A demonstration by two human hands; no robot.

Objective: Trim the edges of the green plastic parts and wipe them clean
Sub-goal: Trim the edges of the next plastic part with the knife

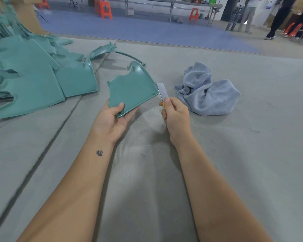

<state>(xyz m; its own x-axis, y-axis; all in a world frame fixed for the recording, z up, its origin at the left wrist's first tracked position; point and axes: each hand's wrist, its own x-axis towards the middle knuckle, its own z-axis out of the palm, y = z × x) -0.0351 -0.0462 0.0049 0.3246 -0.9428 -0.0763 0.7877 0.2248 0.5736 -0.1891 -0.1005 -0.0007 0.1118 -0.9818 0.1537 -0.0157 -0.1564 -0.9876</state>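
The trimming step is under way, judging by the pose. At the centre of the frame the left hand point(113, 117) holds 1 green part point(132, 90) by its lower corner, thumb curled over the face and fingers underneath, lifting it off the mat point(252, 154). The right hand point(176, 116) is closed round a knife point(161, 91) with a yellow handle, and the pale blade lies against the part's right edge, near the lower right corner. Fine shavings scattered on the mat below the hands suggest some edges have already been pared. Wiping looks not yet begun for this part: the cloth point(208, 95) lies crumpled at centre right, just beside the knife hand and touched by neither hand. A pile point(33, 75) of more green parts fills the upper left; whether those are finished or waiting cannot be told.

The held part is a flat teal panel, roughly fan-shaped, with a raised curved rim along its right side, a jagged scalloped top edge and small screw bosses at its corners. Its surface looks smooth and matt.
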